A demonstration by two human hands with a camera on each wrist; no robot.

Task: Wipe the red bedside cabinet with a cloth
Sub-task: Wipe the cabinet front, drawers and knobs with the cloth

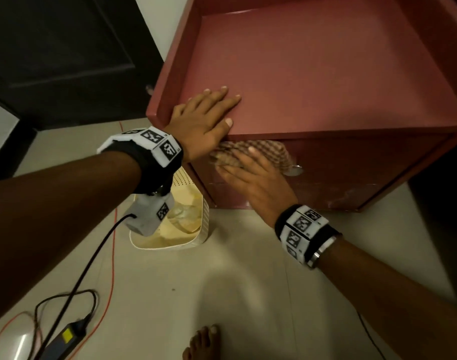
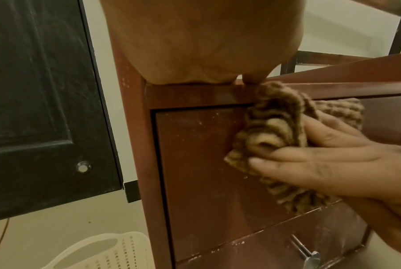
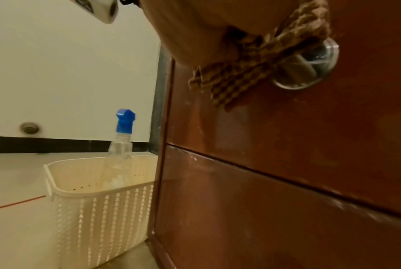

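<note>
The red bedside cabinet stands on the floor, its top bare. My left hand lies flat on the top's front left corner, fingers straight; its palm rests on the edge. My right hand presses a brown checked cloth against the upper drawer front, fingers stretched out to the left. In the left wrist view the cloth bunches under those fingers. In the right wrist view the cloth hangs beside the round drawer knob. The lower drawer has a metal knob.
A cream plastic basket stands on the floor against the cabinet's left side, holding a clear spray bottle with a blue head. Cables and a power adapter lie at the lower left. A dark door is behind. My bare foot is below.
</note>
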